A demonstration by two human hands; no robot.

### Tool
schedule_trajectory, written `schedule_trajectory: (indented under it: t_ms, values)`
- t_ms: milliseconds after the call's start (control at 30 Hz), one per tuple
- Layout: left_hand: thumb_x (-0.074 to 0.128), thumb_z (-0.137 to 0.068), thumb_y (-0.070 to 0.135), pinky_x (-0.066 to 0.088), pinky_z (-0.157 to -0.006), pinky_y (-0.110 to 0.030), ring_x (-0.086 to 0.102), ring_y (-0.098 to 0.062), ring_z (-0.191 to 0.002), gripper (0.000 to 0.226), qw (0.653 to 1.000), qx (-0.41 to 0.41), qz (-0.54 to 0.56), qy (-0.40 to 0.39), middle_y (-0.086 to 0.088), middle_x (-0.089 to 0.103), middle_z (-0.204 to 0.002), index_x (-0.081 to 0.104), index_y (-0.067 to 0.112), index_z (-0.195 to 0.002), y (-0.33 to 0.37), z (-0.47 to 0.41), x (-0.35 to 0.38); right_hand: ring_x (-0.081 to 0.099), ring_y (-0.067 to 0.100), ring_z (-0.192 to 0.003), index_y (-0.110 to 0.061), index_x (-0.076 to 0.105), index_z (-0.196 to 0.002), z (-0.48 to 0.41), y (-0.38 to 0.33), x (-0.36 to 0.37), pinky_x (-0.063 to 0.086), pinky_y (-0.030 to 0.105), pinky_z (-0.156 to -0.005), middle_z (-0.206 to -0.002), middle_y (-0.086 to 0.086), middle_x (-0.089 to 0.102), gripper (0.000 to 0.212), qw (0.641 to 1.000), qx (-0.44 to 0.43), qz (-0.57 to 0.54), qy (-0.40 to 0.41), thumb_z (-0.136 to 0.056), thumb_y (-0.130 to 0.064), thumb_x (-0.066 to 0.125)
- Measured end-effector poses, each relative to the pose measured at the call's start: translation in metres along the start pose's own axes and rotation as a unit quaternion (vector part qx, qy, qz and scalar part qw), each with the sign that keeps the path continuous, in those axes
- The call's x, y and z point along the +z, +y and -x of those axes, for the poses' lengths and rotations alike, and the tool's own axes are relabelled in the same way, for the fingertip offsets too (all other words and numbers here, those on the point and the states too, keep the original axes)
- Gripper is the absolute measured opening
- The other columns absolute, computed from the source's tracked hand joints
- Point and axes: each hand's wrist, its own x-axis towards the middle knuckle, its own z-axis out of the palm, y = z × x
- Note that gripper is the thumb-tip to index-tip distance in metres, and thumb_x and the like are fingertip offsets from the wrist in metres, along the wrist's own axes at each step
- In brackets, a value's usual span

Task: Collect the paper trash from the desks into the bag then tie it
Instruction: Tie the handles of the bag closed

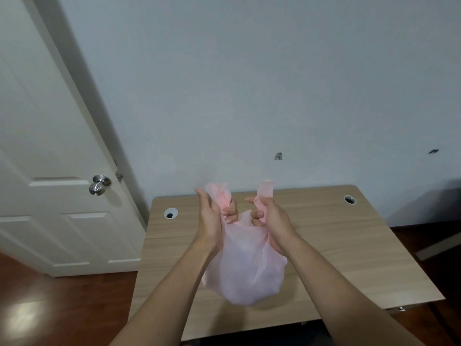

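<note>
Desk [349, 245]: light wood, by grey wall [249, 96] | door [50, 121] left | hands, left [210, 218] and right [273, 218], grip bag [249, 270] handles

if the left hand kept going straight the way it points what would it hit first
Probably the wall behind the desk. The left hand, gripping a handle of the bag, points up and away. Nothing shows in between, though depth is unclear.
</note>
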Motion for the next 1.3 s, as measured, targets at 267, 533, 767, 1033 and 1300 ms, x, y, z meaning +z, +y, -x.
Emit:
schedule_trajectory:
  t_ms: [267, 533, 767, 1033, 1300]
  values:
    - [0.049, -0.113, 0.035, 0.025, -0.059, -0.030, 0.029, -0.013, -0.061, 0.030, 0.976, -0.003, -0.218, -0.003, -0.001, 0.044, -0.070, 0.056, 0.007, -0.104, -0.006, 0.003, -0.004, 0.046, 0.013, -0.060, -0.024, 0.066, -0.069, 0.004, 0.001, 0.002, 0.037, 0.030, -0.058, -0.062, -0.013, 0.054, 0.036, 0.973, -0.078, 0.211, 0.051, -0.103, -0.024, 0.056]
    - [0.063, -0.108, 0.015, 0.049, -0.060, -0.015, 0.062, -0.002, -0.060, 0.037, 0.968, -0.009, -0.246, -0.038, 0.008, 0.073, -0.081, 0.057, 0.023, -0.143, -0.005, 0.012, -0.003, 0.058, 0.000, -0.065, -0.008, 0.080, -0.086, 0.020, -0.005, 0.003, 0.045, 0.022, -0.063, -0.073, -0.011, 0.072, 0.025, 0.946, -0.132, 0.292, -0.058, -0.101, -0.021, 0.065]
    - [0.044, -0.114, 0.018, 0.042, -0.050, -0.017, 0.051, -0.006, -0.049, 0.035, 0.965, -0.015, -0.260, 0.028, -0.004, 0.071, -0.079, 0.078, 0.011, -0.116, -0.004, 0.014, -0.004, 0.070, -0.001, -0.099, -0.029, 0.075, -0.120, 0.034, -0.007, 0.007, 0.052, 0.026, -0.091, -0.106, -0.019, 0.078, 0.020, 0.927, -0.134, 0.308, -0.168, -0.109, -0.032, 0.060]
    - [0.040, -0.104, 0.012, 0.037, -0.047, -0.022, 0.046, -0.013, -0.051, 0.021, 0.965, -0.037, -0.251, 0.069, -0.013, 0.055, -0.072, 0.054, 0.013, -0.088, 0.001, 0.011, -0.002, 0.071, -0.003, -0.084, -0.046, 0.055, -0.153, 0.030, 0.010, 0.009, 0.053, 0.023, -0.079, -0.105, -0.013, 0.070, 0.049, 0.928, -0.200, 0.277, -0.146, -0.107, -0.041, 0.069]
    - [0.032, -0.102, 0.007, 0.023, -0.045, -0.024, 0.026, -0.010, -0.048, 0.037, 0.932, -0.046, -0.359, 0.035, 0.005, 0.037, -0.055, 0.058, 0.020, -0.080, 0.006, 0.009, -0.011, 0.072, 0.035, -0.057, -0.036, 0.063, -0.117, 0.035, 0.005, 0.007, 0.059, 0.049, -0.067, -0.099, 0.000, 0.078, 0.016, 0.914, -0.203, 0.327, -0.124, -0.106, -0.046, 0.067]
